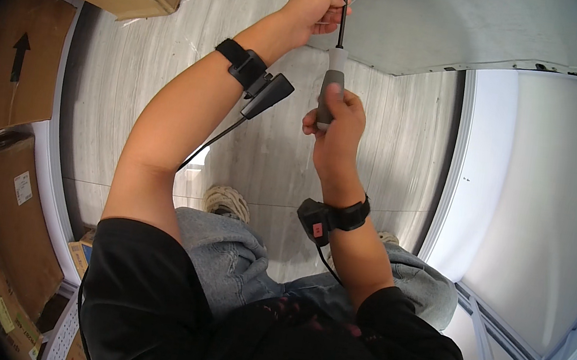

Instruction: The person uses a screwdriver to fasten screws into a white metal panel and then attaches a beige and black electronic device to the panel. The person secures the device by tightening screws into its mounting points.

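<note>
My right hand (342,123) is wrapped around the handle of a screwdriver (337,59), thumb laid along the grip, its shaft pointing away from me to the near corner of a large grey metal cabinet (454,31), where my left hand (316,17) curls close by the tip, though whether those fingers pinch anything I cannot tell. I judge the tool light, stiff and hardly fragile, best held by its thick, probably non-slip grip. It shows a dark grey handle, a pale grey collar and a slim black shaft.
</note>
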